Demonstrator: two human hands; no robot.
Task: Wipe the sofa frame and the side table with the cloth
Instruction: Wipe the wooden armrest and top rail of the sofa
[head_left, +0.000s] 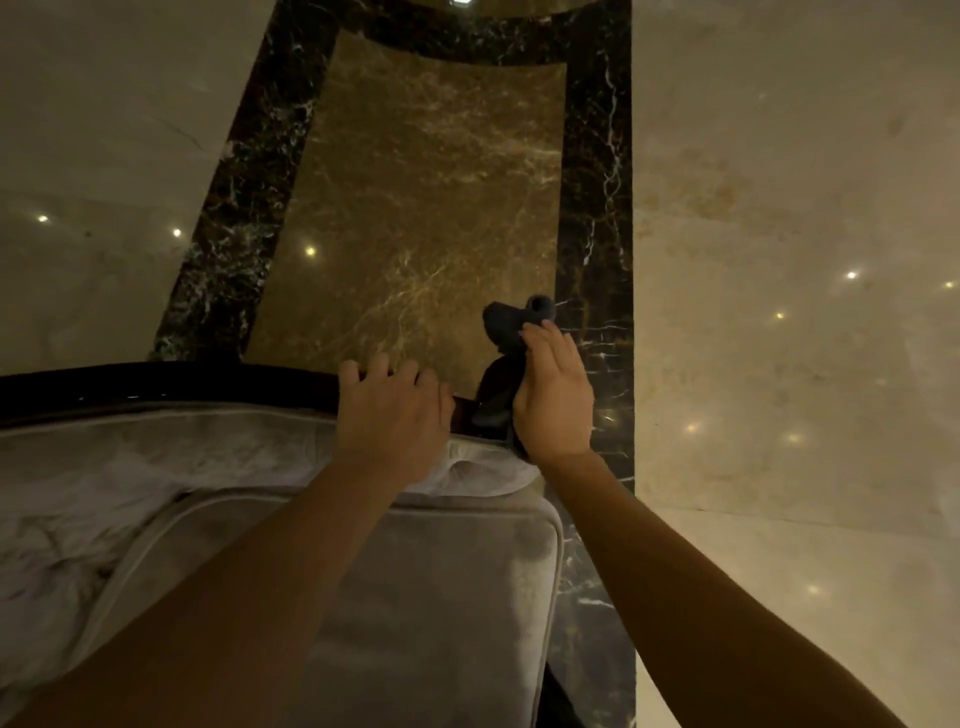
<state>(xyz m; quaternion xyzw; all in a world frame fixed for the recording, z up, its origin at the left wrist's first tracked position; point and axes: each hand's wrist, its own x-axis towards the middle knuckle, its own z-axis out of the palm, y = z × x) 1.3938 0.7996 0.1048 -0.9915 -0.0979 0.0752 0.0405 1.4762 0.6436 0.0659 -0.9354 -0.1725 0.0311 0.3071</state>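
The right hand (553, 395) has its fingers wrapped around a dark cloth (511, 332), which bunches up above the fingertips and hangs down along the palm side, at the end of the dark sofa frame (156, 387). The left hand (392, 410) holds nothing; its fingers curl over the top of the frame, just beside the cloth, as if bracing. The pale cushion (415, 597) lies on the near side of the frame, the marble floor (426, 182) beyond it. Judging by this, wiping of the frame is under way at its corner; how much is clean I cannot tell. No side table is in view, so that part seems left.
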